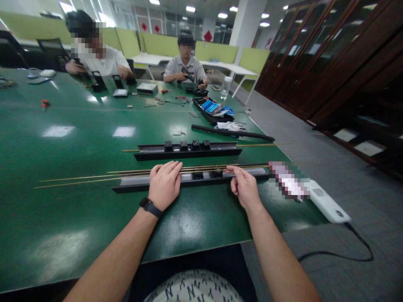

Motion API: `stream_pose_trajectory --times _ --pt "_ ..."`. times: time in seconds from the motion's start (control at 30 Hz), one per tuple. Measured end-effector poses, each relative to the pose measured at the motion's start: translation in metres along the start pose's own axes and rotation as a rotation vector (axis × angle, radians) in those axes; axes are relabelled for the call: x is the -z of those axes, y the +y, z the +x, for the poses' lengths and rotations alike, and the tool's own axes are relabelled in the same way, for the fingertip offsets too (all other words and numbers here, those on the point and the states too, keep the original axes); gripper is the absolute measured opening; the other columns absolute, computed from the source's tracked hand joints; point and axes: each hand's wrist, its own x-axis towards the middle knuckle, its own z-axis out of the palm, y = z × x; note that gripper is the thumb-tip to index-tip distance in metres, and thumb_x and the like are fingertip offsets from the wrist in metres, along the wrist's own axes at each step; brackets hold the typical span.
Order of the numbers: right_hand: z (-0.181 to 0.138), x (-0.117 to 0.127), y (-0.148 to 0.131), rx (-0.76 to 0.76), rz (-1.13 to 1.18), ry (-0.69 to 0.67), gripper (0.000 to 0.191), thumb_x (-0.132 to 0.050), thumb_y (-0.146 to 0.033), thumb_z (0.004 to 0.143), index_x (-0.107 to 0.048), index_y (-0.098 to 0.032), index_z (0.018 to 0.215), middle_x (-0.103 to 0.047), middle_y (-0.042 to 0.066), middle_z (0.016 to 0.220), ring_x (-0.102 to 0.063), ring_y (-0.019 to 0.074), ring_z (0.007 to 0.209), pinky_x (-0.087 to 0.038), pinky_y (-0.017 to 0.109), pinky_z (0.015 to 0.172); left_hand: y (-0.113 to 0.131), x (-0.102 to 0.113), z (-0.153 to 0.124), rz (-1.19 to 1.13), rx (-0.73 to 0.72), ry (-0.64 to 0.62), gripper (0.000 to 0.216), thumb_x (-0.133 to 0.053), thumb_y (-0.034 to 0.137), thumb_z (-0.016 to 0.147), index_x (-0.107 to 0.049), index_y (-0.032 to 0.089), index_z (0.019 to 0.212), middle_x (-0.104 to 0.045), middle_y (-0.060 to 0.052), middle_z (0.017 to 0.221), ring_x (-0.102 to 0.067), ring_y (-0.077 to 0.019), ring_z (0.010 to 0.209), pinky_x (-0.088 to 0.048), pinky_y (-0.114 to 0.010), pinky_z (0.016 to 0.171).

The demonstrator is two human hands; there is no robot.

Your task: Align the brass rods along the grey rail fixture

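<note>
Several thin brass-coloured rods [78,178] run lengthwise over the nearer black channel [135,187], their ends sticking out far to the left. My left hand [165,184] lies across the channel with its fingers together, bent over the rods; the fingertips' exact grip is partly hidden. Near the channel's right part, my right hand [244,186] pinches the rods between thumb and forefinger, the other fingers curled. Between the hands, small black blocks [217,172] sit inside the channel. Behind it lies a second black channel [189,154] with several black blocks [183,145] and a rod through it.
To the right lie a blurred phone [288,180] and a white power bank [327,203] with a cable. Farther back are a black tube [233,133], white gloves [231,126] and a tool case [201,105]. Two people [185,67] sit across the green table [78,226].
</note>
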Motion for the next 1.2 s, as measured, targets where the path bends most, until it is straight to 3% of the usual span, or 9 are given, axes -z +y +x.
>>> stream_pose_trajectory --times 0.53,1.2 --pt "-0.002 0.0 -0.001 -0.014 -0.039 -0.05 0.05 -0.075 -0.063 0.087 -0.081 -0.018 0.109 -0.081 0.011 0.102 -0.045 0.0039 0.036 -0.026 0.018 0.03 0.0 0.0 0.0 0.006 -0.006 0.008 0.038 -0.049 0.025 0.105 -0.07 0.026 0.136 -0.075 -0.009 0.138 -0.068 -0.0284 0.131 -0.04 -0.051 0.111" --pt "0.01 0.007 0.001 0.038 0.043 0.243 0.041 -0.074 -0.055 0.087 -0.078 -0.015 0.095 -0.079 0.011 0.093 -0.045 0.0038 0.036 -0.022 0.019 0.029 -0.001 0.0 0.001 -0.008 -0.007 -0.009 0.038 -0.048 0.024 0.105 -0.07 0.024 0.135 -0.075 -0.01 0.138 -0.068 -0.0294 0.131 -0.042 -0.052 0.112"
